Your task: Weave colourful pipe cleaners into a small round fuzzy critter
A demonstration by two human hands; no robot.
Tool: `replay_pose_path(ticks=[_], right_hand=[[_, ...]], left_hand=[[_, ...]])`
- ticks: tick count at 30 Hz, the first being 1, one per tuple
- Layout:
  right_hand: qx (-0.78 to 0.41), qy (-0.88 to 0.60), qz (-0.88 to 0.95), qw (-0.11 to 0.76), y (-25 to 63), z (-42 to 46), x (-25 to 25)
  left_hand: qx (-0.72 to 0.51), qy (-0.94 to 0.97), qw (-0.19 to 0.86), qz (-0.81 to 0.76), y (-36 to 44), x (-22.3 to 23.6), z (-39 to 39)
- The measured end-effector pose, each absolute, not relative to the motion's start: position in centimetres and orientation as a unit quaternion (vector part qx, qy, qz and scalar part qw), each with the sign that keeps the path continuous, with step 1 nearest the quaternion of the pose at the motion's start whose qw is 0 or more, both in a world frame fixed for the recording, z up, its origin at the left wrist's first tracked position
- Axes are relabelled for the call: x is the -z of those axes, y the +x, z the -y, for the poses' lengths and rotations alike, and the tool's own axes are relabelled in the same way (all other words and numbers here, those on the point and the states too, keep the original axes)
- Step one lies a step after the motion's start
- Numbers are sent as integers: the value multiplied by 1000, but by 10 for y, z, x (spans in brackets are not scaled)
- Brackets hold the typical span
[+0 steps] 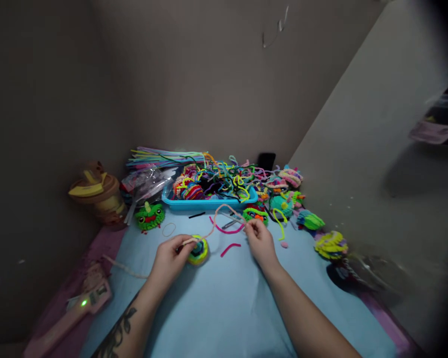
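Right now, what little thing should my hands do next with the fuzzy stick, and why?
Probably wind the peach pipe cleaner once more around the round layered piece. Your left hand pins one end against that piece, and your right hand holds the other end out to the side, so the loose arc between them looks ready to wrap.

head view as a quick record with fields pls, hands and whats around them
left hand: holds a round yellow-green coil on the blue mat
right hand: pinches the far end of a peach pipe cleaner that arcs over to the coil
between hands: pink scraps
behind: blue tray heaped with pipe cleaners
left of tray: green frog figure
near left: pink glue gun, green light on
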State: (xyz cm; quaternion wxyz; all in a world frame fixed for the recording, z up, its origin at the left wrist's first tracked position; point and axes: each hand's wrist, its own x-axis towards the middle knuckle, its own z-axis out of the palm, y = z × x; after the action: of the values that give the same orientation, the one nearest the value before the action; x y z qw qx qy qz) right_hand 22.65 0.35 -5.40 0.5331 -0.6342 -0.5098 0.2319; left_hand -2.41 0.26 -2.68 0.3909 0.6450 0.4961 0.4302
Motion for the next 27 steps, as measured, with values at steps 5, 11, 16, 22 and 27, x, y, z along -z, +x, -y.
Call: replay_pose_path(ticks=[5,11,16,22,27], right_hand=[[-236,-637,514,524,225,-4,58],[-226,-643,540,493,224,-5,62],[25,-624,634,456,206,7,52],[-7,-460,797,392,163,34,41],[-37,-461,778,426,159,37,44]], left_hand=[[-428,629,390,-519,-23,27,-2],[-446,622,379,-520,-26,36,-4],[-466,675,226,-525,-23,32,3],[-420,794,164,-407,-10,35,21],[-418,804,180,-382,-9,38,23]])
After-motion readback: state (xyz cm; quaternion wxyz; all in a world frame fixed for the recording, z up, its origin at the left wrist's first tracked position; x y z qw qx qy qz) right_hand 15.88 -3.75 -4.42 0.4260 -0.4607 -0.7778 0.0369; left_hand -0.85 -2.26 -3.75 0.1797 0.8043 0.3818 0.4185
